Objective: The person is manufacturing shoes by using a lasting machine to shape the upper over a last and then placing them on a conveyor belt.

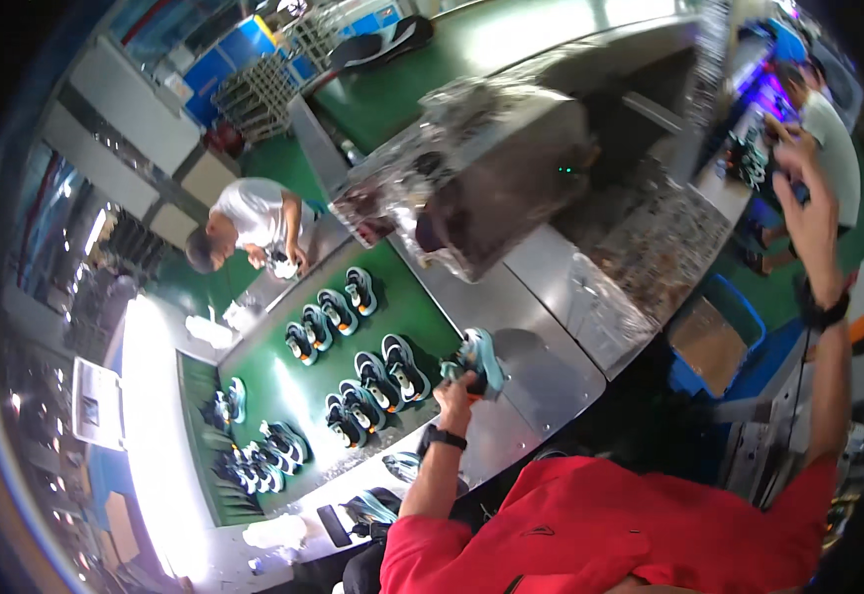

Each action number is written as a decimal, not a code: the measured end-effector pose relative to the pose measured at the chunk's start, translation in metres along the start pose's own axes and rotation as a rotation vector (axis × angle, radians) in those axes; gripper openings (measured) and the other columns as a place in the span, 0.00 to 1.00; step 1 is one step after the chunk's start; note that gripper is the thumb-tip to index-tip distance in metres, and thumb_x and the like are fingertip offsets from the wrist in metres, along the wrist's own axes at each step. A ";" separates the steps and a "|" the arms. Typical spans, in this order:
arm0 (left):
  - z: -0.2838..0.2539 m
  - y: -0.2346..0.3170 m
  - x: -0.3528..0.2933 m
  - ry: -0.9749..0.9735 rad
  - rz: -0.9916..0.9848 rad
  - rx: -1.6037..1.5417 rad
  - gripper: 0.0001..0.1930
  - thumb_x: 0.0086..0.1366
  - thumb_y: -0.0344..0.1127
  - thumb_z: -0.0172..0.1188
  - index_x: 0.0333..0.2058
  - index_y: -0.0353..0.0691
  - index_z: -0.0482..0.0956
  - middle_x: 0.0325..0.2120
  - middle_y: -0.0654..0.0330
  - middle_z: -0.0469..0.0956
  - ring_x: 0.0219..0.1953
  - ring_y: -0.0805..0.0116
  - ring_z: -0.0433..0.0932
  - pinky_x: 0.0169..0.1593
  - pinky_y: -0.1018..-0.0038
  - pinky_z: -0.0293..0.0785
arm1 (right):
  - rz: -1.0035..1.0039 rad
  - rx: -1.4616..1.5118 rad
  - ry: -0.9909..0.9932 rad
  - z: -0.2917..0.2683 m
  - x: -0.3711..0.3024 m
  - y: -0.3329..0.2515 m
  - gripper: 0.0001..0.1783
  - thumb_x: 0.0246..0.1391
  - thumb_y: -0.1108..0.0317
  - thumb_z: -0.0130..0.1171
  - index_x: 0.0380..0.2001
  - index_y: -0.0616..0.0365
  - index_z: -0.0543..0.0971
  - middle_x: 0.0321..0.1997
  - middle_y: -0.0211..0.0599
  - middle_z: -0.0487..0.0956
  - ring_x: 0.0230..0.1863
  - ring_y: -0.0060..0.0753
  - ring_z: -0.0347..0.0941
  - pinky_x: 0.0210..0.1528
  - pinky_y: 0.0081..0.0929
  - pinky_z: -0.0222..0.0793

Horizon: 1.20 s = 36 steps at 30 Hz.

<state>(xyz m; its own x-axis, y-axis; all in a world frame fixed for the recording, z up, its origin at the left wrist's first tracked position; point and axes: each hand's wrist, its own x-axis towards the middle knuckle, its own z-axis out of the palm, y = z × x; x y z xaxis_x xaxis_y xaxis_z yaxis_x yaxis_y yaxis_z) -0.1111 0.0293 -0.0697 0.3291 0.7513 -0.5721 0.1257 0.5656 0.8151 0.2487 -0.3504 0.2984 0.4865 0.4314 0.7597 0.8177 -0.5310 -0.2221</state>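
My left hand (455,393) is closed around a sneaker (481,361) with a pale blue-green sole, held over the metal edge beside the green belt (288,396). Its fingers are partly hidden by the shoe. Far off to the right, my right hand (806,183) is raised, its thumb and fingers apart, and I see nothing gripped in it. Nearest to the left hand on the belt is a row of dark sneakers (406,368) with light soles. Both wrists wear black bands.
More sneakers (357,290) stand in rows on the belt. A foil-wrapped machine (501,178) rises ahead. One co-worker (254,218) handles a shoe across the belt; another person (828,148) stands at right. A blue-framed bin (719,332) and a dark phone-like slab (334,526) are nearby.
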 end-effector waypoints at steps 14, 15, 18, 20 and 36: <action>-0.039 0.116 0.361 0.431 0.348 0.531 0.37 0.46 0.38 0.65 0.56 0.32 0.64 0.44 0.40 0.78 0.47 0.41 0.76 0.52 0.56 0.71 | -0.304 0.137 -0.698 0.383 0.357 -0.282 0.32 0.43 0.63 0.68 0.53 0.59 0.74 0.39 0.40 0.79 0.34 0.33 0.76 0.34 0.33 0.73; -0.041 0.119 0.383 0.508 0.447 0.603 0.38 0.48 0.37 0.64 0.58 0.32 0.62 0.45 0.40 0.76 0.47 0.41 0.76 0.50 0.56 0.72 | -0.274 0.190 -0.754 0.405 0.357 -0.302 0.32 0.42 0.63 0.68 0.53 0.60 0.74 0.38 0.40 0.79 0.32 0.33 0.76 0.32 0.33 0.73; -0.036 0.106 0.412 0.610 0.535 0.717 0.38 0.52 0.36 0.64 0.60 0.32 0.59 0.48 0.41 0.74 0.46 0.42 0.76 0.47 0.56 0.74 | -0.299 0.132 -0.798 0.453 0.368 -0.324 0.31 0.42 0.64 0.68 0.53 0.60 0.74 0.37 0.39 0.79 0.31 0.31 0.76 0.30 0.31 0.73; -0.056 0.098 0.416 0.659 0.494 0.791 0.38 0.53 0.35 0.64 0.61 0.33 0.58 0.49 0.42 0.72 0.45 0.43 0.77 0.46 0.56 0.74 | -0.314 0.157 -0.835 0.494 0.369 -0.345 0.31 0.43 0.64 0.68 0.52 0.60 0.74 0.36 0.38 0.79 0.30 0.29 0.76 0.29 0.30 0.72; 0.002 0.053 0.235 -0.320 0.566 0.060 0.27 0.64 0.36 0.60 0.56 0.23 0.68 0.50 0.47 0.75 0.49 0.64 0.73 0.56 0.69 0.68 | -0.284 0.100 -0.315 0.413 0.369 -0.186 0.35 0.34 0.50 0.71 0.47 0.57 0.80 0.44 0.48 0.81 0.43 0.44 0.79 0.47 0.33 0.74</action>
<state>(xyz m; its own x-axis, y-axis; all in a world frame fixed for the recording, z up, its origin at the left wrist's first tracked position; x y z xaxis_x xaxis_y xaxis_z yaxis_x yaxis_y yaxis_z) -0.0254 0.2350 -0.1606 0.6206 0.7841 -0.0048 -0.1001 0.0853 0.9913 0.4035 0.2088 0.3681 0.2950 0.7599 0.5793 0.9510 -0.2924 -0.1007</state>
